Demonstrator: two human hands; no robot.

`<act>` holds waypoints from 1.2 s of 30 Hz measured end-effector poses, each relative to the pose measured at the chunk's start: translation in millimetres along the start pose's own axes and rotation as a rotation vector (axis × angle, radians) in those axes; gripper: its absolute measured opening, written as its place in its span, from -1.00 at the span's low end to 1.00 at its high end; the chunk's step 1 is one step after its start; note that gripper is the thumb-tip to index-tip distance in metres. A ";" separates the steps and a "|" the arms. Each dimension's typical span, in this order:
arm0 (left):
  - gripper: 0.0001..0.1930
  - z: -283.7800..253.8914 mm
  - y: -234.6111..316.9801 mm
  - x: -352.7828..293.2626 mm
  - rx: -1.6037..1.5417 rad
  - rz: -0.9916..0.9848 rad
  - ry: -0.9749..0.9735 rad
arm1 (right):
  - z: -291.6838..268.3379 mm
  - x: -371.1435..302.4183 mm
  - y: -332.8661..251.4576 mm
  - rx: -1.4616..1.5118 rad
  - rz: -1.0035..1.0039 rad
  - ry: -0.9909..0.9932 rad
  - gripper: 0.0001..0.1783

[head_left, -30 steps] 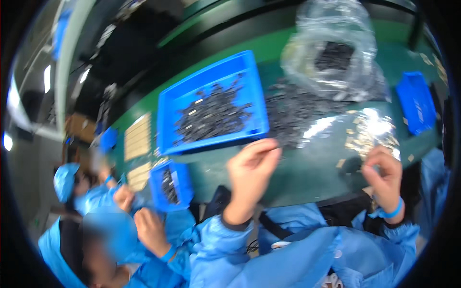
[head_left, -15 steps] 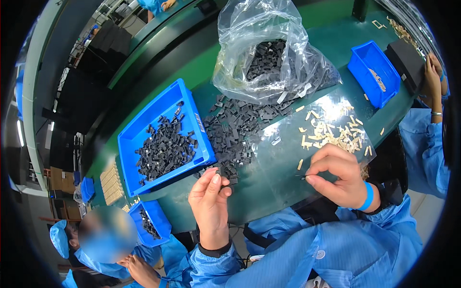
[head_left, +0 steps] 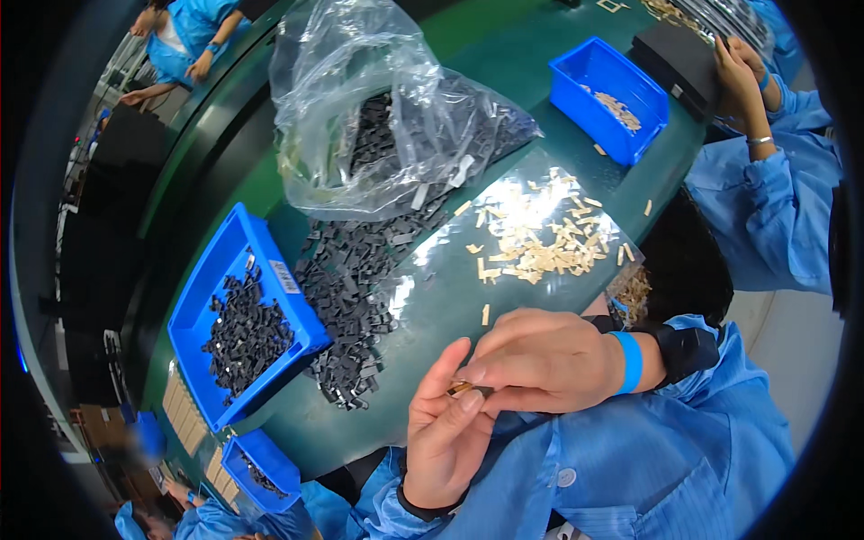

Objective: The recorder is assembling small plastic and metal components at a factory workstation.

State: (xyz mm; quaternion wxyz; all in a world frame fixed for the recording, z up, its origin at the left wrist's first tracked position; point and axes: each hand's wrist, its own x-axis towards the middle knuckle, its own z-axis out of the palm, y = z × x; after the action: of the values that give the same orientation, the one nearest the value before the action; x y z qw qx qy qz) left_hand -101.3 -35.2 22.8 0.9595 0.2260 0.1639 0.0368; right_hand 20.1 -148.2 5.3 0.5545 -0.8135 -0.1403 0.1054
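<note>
In front of my body, my left hand [head_left: 447, 441] and my right hand [head_left: 558, 360] meet at the fingertips. Between them is a small dark part [head_left: 468, 389] with a copper-coloured bit, pinched by my left thumb and fingers. My right fingers close over the same part and hide some of it. Beyond my left hand lies a heap of small black plastic pieces [head_left: 346, 306]. Past my right hand, tan strips [head_left: 549, 234] are scattered on a clear sheet [head_left: 432, 281].
A clear plastic bag [head_left: 310, 117] of black pieces stands at the back. A blue tray [head_left: 315, 335] of black pieces and a small blue bin [head_left: 281, 461] stand left. At right are another blue bin [head_left: 585, 121], a black box [head_left: 670, 67] and a co-worker's hand [head_left: 738, 76].
My hands were apart and have come together at the small part. The view has shifted, so the bag, tray and strips appear further left.
</note>
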 end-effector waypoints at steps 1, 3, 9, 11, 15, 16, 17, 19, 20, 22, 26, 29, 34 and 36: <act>-0.51 -3.5 -1.1 2.2 -0.004 -0.010 -0.002 | -4.5 -0.8 2.4 0.001 0.005 -0.001 -0.89; -0.50 -14.0 -0.5 5.8 0.076 -0.056 -0.189 | -9.4 -3.9 5.1 0.003 0.009 0.002 -0.89; -0.54 5.3 -7.3 4.0 0.235 0.037 -0.025 | -11.2 -7.5 12.4 0.039 0.009 -0.039 -0.89; -0.58 -2.9 -9.8 2.0 0.258 0.080 -0.042 | -11.1 -9.6 12.2 0.053 0.008 -0.051 -0.89; -0.66 -8.3 -16.0 2.6 0.403 0.273 -0.011 | -11.5 -14.2 10.5 0.077 0.012 -0.074 -0.88; -0.66 -8.1 -17.1 3.1 0.402 0.270 -0.009 | -11.3 -15.5 10.2 0.083 0.014 -0.082 -0.88; -0.69 -7.3 -18.0 3.7 0.454 0.308 0.037 | -9.3 -17.9 10.7 0.090 0.019 -0.089 -0.88; -0.71 -4.8 -19.9 5.2 0.506 0.340 0.085 | -5.2 -22.7 12.0 0.103 0.028 -0.104 -0.88; -0.73 -2.5 -20.4 6.1 0.475 0.355 0.096 | -3.7 -24.7 11.3 0.110 0.033 -0.110 -0.88; -0.75 -1.9 -21.2 7.4 0.444 0.364 0.109 | -0.6 -28.7 9.9 0.124 0.041 -0.122 -0.88; -0.78 -3.1 -21.4 9.9 0.420 0.364 0.123 | 5.3 -26.3 14.6 0.152 0.048 -0.148 -0.88; -0.78 -2.8 -22.2 9.2 0.389 0.320 0.097 | 5.1 -26.5 14.1 0.172 0.050 -0.172 -0.88; -0.75 -8.2 -22.7 8.3 0.316 0.252 0.054 | 8.3 -27.1 15.5 0.206 0.051 -0.208 -0.88; -0.73 -12.0 -23.9 8.5 0.399 0.324 0.051 | 6.6 -27.0 14.9 0.221 0.049 -0.221 -0.88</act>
State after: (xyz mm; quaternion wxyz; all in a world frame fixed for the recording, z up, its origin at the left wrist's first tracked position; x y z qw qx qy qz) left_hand -97.4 -50.3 -0.5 0.8730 0.4333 0.1537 0.1626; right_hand -5.7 -156.9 -10.5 0.6190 -0.7341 -0.1680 0.2228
